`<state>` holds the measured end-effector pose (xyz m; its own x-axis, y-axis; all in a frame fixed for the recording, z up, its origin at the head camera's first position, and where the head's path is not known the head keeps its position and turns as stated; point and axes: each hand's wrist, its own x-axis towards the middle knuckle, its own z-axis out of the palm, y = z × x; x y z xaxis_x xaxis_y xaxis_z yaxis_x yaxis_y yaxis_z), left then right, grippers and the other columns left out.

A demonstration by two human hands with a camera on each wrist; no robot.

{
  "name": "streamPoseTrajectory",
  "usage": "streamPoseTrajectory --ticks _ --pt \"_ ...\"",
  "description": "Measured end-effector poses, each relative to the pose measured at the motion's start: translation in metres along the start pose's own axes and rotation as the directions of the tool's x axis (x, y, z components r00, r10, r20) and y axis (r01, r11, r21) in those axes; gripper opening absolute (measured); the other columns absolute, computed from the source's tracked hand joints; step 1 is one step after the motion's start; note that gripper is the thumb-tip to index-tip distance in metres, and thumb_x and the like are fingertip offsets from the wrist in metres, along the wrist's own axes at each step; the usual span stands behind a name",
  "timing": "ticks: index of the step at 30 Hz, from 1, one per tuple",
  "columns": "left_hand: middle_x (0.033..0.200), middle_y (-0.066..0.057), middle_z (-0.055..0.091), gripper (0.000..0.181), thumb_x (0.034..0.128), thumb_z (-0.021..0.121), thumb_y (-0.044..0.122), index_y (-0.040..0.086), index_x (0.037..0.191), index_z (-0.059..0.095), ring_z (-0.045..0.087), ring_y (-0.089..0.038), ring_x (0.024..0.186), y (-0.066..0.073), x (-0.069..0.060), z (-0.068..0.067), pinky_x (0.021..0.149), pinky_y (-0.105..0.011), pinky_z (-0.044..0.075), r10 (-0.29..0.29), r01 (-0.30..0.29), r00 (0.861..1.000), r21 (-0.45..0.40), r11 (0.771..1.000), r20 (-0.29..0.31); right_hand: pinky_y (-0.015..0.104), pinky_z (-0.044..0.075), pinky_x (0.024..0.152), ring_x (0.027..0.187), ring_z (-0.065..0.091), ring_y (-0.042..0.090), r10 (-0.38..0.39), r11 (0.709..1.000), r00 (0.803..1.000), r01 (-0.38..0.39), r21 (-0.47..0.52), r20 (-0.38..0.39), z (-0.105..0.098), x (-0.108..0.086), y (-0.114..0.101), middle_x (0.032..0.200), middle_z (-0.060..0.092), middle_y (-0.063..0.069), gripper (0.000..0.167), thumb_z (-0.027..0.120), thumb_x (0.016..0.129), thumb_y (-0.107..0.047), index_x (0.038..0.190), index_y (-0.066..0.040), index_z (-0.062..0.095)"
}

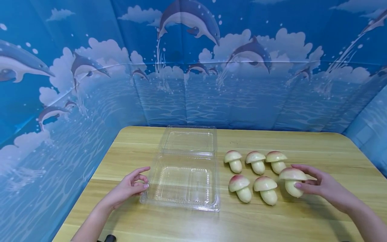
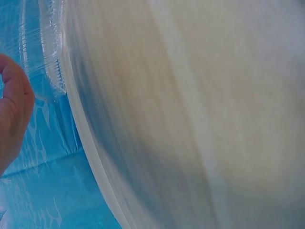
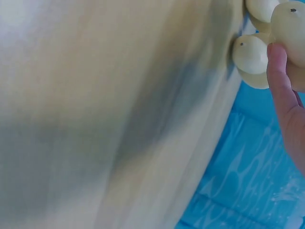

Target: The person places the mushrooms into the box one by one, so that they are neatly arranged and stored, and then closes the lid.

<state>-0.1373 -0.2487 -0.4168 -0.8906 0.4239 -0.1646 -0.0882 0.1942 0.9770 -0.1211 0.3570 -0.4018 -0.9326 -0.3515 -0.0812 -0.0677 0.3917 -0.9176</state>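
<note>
My right hand grips a toy mushroom, pale cream with a reddish cap top, between thumb and fingers. The right wrist view shows the held mushroom's stem end behind a fingertip. More mushrooms of the same kind lie left of it in two rows, among them a front one and a back one. My left hand, fingers loosely bent, is at the left edge of a clear plastic clamshell box; whether it touches the box I cannot tell. The box's lid lies folded back, away from me.
Everything lies on a light wooden table. A blue curtain printed with dolphins stands behind the table and along its sides. A small black object shows at the bottom edge, by the left forearm.
</note>
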Motion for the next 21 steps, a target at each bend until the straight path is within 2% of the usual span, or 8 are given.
streamPoseTrajectory --ticks 6,10,14,21 --pt "0.104 -0.011 0.045 0.069 0.0906 0.06 0.009 -0.002 0.145 0.018 0.056 -0.008 0.078 0.0 0.0 0.0 0.068 -0.023 0.048 0.004 -0.004 1.0 -0.005 1.0 0.009 0.037 0.052 0.07 0.09 0.062 0.017 -0.027 0.999 0.999 0.026 0.019 0.029 -0.001 0.001 -0.013 0.124 0.046 -0.025 0.053 0.05 0.094 -0.001 0.143 -0.015 0.033" --pt "0.105 -0.014 0.045 0.07 0.0905 0.06 0.009 -0.002 0.145 0.018 0.056 -0.009 0.078 0.001 0.001 0.0 0.068 -0.024 0.048 -0.002 0.002 1.0 -0.004 1.0 0.007 0.037 0.052 0.071 0.09 0.062 0.019 -0.017 1.0 0.999 0.016 0.02 0.04 0.001 0.003 -0.022 0.124 0.047 -0.023 0.054 0.05 0.095 -0.003 0.144 -0.009 0.029" --pt "0.106 -0.016 0.045 0.07 0.0901 0.06 0.01 -0.002 0.145 0.019 0.055 -0.009 0.079 0.001 0.001 0.0 0.068 -0.024 0.048 -0.009 0.009 1.0 0.004 1.0 0.001 0.036 0.051 0.073 0.093 0.061 0.018 0.023 1.0 0.999 -0.024 0.018 0.049 0.004 0.005 -0.033 0.124 0.046 -0.023 0.053 0.05 0.095 -0.006 0.144 -0.011 0.029" --pt "0.108 -0.016 0.045 0.07 0.0901 0.061 0.012 0.001 0.146 0.02 0.054 -0.01 0.079 -0.002 0.001 -0.002 0.069 -0.025 0.049 -0.027 0.027 1.0 0.01 1.0 -0.005 0.034 0.051 0.073 0.092 0.06 0.019 0.017 1.0 0.997 -0.018 0.012 0.074 0.016 0.011 -0.047 0.126 0.041 -0.024 0.053 0.052 0.095 -0.007 0.144 -0.012 0.032"
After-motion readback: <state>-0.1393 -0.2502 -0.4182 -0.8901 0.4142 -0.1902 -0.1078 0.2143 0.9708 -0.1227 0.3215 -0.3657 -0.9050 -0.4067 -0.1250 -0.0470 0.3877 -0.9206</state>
